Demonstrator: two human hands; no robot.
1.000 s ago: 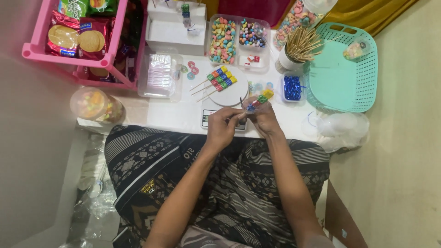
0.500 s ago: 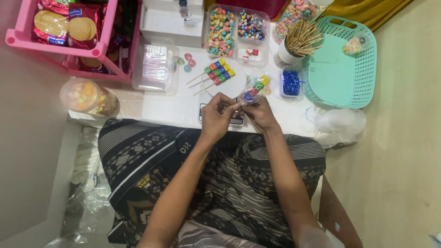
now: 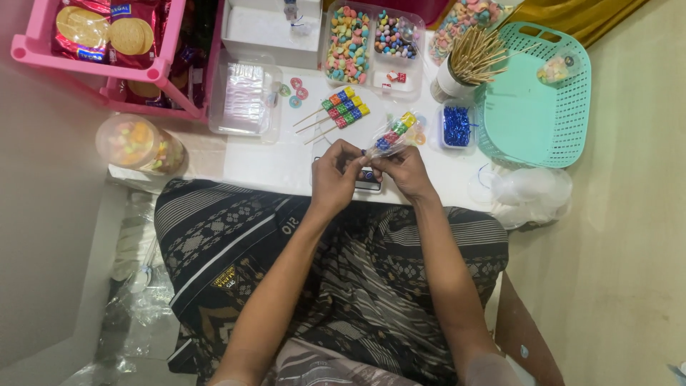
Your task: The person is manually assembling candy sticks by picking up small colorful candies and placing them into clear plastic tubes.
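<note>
Nearest the camera, a lap covered in dark patterned cloth (image 3: pixel 336 286) fills the foreground, and two bare forearms reach forward over it to the near edge of the white bench (image 3: pixel 271 161). The left hand (image 3: pixel 336 170) and the right hand (image 3: pixel 404 168) meet there, fingertips pinched together on one candy skewer in a clear wrapper (image 3: pixel 391 134), which slants up and away to the right from the fingers; both hands are closed on it. Under the hands lies a small dark flat device (image 3: pixel 368 182), partly hidden. Just beyond, three finished skewers (image 3: pixel 341 109) of coloured candy blocks lie side by side on the bench, sticks pointing left. To their right sits one small tub of blue glitter bits (image 3: pixel 456 127), and further right one mint-green basket (image 3: pixel 532 100), with crumpled clear plastic (image 3: pixel 532 189) in front of it. At the left edge stands one round lidded jar of sweets (image 3: pixel 132 143). Farther back are one white cup of bare wooden sticks (image 3: pixel 471 57), two clear trays of mixed candies (image 3: pixel 348 44), a clear box of wrappers (image 3: pixel 243 96), and one pink rack (image 3: pixel 107 75) holding biscuit packets.
</note>
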